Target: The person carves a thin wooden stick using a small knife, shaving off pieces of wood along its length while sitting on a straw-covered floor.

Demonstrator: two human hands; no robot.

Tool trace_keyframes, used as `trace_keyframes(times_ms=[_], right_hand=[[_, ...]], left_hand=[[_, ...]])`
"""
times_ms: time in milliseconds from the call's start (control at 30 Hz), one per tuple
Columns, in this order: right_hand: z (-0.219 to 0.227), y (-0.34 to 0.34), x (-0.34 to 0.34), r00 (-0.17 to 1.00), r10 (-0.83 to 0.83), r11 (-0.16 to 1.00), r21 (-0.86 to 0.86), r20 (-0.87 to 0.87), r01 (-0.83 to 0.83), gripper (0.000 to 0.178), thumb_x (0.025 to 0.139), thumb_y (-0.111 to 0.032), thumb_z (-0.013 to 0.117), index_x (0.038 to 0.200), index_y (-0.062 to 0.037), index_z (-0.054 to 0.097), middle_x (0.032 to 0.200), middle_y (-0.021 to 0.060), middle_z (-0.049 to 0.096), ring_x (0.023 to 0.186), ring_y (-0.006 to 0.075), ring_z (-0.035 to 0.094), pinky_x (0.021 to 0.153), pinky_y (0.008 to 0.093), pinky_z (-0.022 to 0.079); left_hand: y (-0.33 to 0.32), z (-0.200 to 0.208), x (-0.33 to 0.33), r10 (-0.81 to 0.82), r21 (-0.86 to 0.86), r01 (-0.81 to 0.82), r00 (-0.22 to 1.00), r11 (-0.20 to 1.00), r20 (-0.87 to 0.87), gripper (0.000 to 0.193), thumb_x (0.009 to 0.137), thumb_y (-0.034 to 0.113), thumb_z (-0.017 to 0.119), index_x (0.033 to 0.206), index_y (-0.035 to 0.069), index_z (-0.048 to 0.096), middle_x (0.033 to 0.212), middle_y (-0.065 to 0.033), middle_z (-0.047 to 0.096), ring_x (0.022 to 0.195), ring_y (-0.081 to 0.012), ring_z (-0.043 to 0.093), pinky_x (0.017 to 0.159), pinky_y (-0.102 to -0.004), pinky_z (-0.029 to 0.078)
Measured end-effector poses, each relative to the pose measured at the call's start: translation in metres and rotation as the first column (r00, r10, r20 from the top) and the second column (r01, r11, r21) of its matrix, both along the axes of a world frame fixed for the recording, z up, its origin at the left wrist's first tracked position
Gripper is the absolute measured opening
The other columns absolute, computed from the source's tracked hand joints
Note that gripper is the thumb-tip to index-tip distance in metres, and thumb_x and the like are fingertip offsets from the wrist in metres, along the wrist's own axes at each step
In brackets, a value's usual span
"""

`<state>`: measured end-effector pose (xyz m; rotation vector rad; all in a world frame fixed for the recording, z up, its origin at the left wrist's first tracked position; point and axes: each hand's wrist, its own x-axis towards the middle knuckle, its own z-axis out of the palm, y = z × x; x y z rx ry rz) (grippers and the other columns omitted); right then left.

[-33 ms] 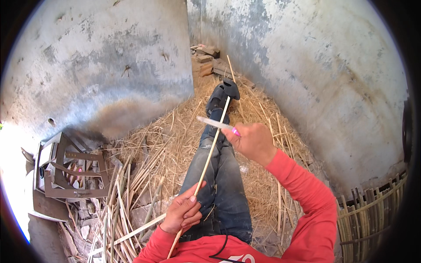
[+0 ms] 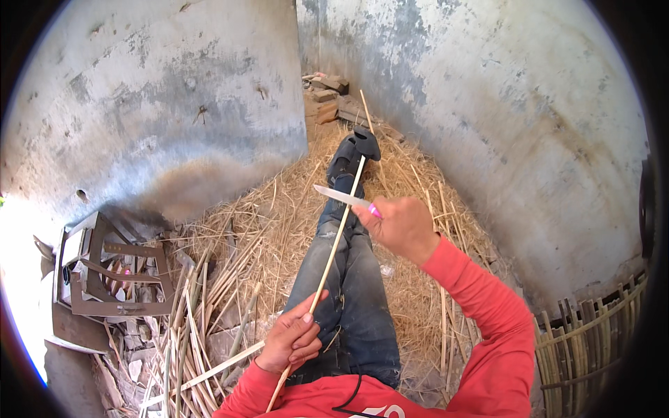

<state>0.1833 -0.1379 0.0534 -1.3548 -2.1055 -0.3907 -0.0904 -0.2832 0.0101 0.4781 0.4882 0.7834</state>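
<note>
A long, thin, pale bamboo strip runs from my lap out along my legs to my dark shoes, and its far tip shows beyond them. My left hand is closed round the near part of the strip, thumb on top. In my right hand is a knife with a pale blade and a pink handle part near the fingers. The blade lies across the strip about at my shins, pointing left. Most of the handle is hidden by my fingers.
Straw-like shavings cover the floor around my legs. Split bamboo strips are heaped at left, beside a brown broken frame. A slatted bamboo piece stands at right. Bricks lie at the corner of the weathered walls.
</note>
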Motion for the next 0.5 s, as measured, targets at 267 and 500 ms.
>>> trace_keyframes(times_ms=[267, 500], right_hand=[[-0.017, -0.013, -0.016, 0.987, 0.141, 0.99, -0.041, 0.078, -0.138, 0.062, 0.1, -0.059, 0.054, 0.068, -0.0067, 0.063, 0.052, 0.0126, 0.059, 0.043, 0.0314, 0.061, 0.04, 0.0446, 0.046], [0.006, -0.001, 0.005, 0.999, -0.044, 0.991, -0.125, -0.024, 0.041, 0.062, 0.102, -0.055, 0.051, 0.066, -0.0064, 0.066, 0.052, 0.0181, 0.059, 0.048, 0.0356, 0.063, 0.045, 0.0488, 0.048]], left_hand=[[-0.003, -0.002, -0.004, 0.02, -0.024, -0.021, 0.999, 1.0, -0.037, 0.049, 0.111, 0.018, 0.043, 0.158, 0.01, 0.035, 0.056, 0.0067, 0.026, 0.04, -0.004, 0.027, 0.04, -0.0201, 0.026], [-0.003, -0.003, -0.005, -0.098, -0.034, 0.11, 0.962, 0.993, 0.256, 0.051, 0.111, 0.019, 0.042, 0.159, 0.009, 0.031, 0.055, 0.0059, 0.027, 0.039, -0.0033, 0.027, 0.038, -0.019, 0.025]])
